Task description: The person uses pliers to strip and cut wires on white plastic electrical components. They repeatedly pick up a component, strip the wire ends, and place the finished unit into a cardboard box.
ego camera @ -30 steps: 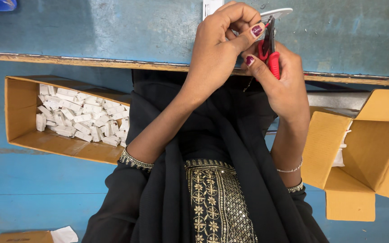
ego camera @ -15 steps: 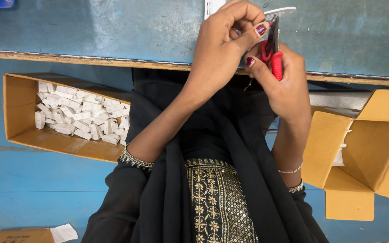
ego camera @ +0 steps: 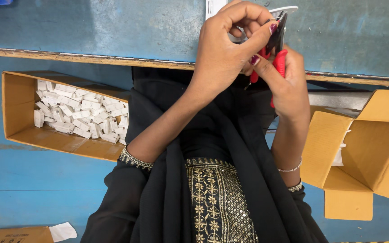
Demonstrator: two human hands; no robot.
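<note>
My right hand (ego camera: 284, 85) grips a pair of red-handled cutters (ego camera: 278, 47), held upright over the edge of the blue table (ego camera: 91, 31). My left hand (ego camera: 228, 49) is closed around a small white plastic part (ego camera: 282, 9) at the cutter's jaws; most of that part is hidden by my fingers. Both hands touch each other above my lap, which is covered in black cloth with gold embroidery.
An open cardboard box (ego camera: 19, 112) with several small white parts (ego camera: 79, 114) sits at the left below the table edge. Another open cardboard box (ego camera: 365, 153) is at the right. A flat cardboard piece with white paper (ego camera: 61, 231) lies at the bottom left.
Both hands have shifted very slightly; the grip on the cutters and the white part is the same.
</note>
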